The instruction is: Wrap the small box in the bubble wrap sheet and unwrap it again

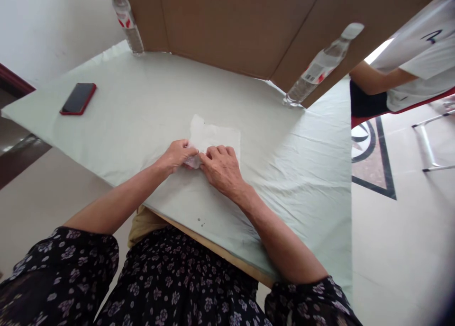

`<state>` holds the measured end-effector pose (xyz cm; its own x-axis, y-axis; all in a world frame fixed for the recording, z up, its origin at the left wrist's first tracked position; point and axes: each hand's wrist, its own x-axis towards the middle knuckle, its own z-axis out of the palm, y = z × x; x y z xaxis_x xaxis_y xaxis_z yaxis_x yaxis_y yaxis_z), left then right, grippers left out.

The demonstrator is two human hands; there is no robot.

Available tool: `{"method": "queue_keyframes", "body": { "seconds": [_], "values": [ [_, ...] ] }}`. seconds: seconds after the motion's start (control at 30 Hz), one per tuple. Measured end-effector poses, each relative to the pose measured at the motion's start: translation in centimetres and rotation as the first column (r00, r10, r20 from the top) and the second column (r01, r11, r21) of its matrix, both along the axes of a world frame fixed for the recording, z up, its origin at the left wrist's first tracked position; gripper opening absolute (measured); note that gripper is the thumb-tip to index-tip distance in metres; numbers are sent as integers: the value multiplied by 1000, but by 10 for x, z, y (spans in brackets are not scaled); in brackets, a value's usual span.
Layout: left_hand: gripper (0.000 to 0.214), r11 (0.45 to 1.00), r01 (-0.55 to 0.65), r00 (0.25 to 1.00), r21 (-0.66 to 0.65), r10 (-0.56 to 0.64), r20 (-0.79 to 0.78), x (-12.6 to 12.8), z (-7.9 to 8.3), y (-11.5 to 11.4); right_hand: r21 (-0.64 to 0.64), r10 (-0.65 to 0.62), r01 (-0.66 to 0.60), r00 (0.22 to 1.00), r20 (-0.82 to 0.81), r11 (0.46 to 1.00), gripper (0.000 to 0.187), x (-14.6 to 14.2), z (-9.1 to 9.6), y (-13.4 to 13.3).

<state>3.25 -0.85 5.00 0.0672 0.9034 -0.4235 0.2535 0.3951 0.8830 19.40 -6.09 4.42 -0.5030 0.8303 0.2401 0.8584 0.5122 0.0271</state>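
A thin white paper tissue [215,135] lies flat on the pale cloth-covered table [149,108], with its near edge folded or bunched up. My left hand [177,154] pinches that bunched near edge between thumb and fingers. My right hand [221,165] rests beside it, fingers curled down onto the same edge of the tissue. Both hands touch each other at the fold. The part of the tissue under the fingers is hidden.
A red-cased phone [78,98] lies at the table's far left. Two clear water bottles [127,18] [322,65] stand against a brown cardboard screen [241,22] at the back. Another person in a white shirt [412,65] sits at the right. Tiled floor lies beyond the table's right edge.
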Motion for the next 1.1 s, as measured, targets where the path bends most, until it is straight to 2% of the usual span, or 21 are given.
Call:
{"method": "queue_keyframes", "body": {
  "seconds": [0.07, 0.2, 0.3, 0.43, 0.5, 0.6, 0.67, 0.73, 0.83, 0.9, 1.0, 1.07, 1.1],
  "values": [
    [8, 998, -35, 996, -61, 40, 85, 4, 0, -1, -3, 3, -3, 1000, -10, 1000, 21, 0, 0, 0],
    [14, 997, -42, 989, -69, 51, 138, 9, 6, -3, -13, 26, -27, 998, -48, 1000, 22, 2, 6, -2],
    [11, 996, 6, 972, -92, 16, 234, 7, 11, -6, -61, 28, -35, 993, -111, 998, 23, 7, 12, -2],
    [16, 994, 64, 942, -90, -31, 333, 1, 17, -12, -141, 2, -35, 973, -230, 989, 14, 15, 19, 0],
    [22, 997, 74, 964, -22, -66, 259, 1, 18, -15, -162, 2, -51, 957, -291, 986, 12, 18, 21, 1],
    [22, 974, 162, 987, 157, -163, -10, 7, 15, -20, -190, 1, -75, 932, -363, 979, 13, 21, 22, 2],
    [20, 905, 292, 944, 310, -220, -247, 12, 11, -22, -191, 9, -103, 899, -439, 976, 14, 25, 22, 2],
    [20, 804, 405, 872, 435, -196, -450, 15, 5, -23, -146, -8, -78, 857, -515, 986, 14, 33, 21, 1],
    [22, 696, 476, 808, 538, -106, -579, 16, -5, -24, -124, -157, 104, 802, -576, 987, 14, 57, 19, -7],
    [24, 658, 506, 796, 558, -107, -595, 14, -10, -25, -258, -324, 209, 756, -569, 943, 19, 74, 16, -16],
    [24, 643, 544, 770, 540, -126, -625, 13, -11, -26, -535, -547, 281, 711, -441, 797, 35, 90, 9, -28],
    [23, 650, 554, 751, 521, -119, -650, 14, -10, -27, -631, -609, 287, 696, -379, 721, 48, 91, 4, -31],
    [23, 655, 553, 745, 515, -113, -657, 15, -10, -28, -649, -621, 283, 688, -376, 706, 53, 89, 2, -31]
  ]
}}
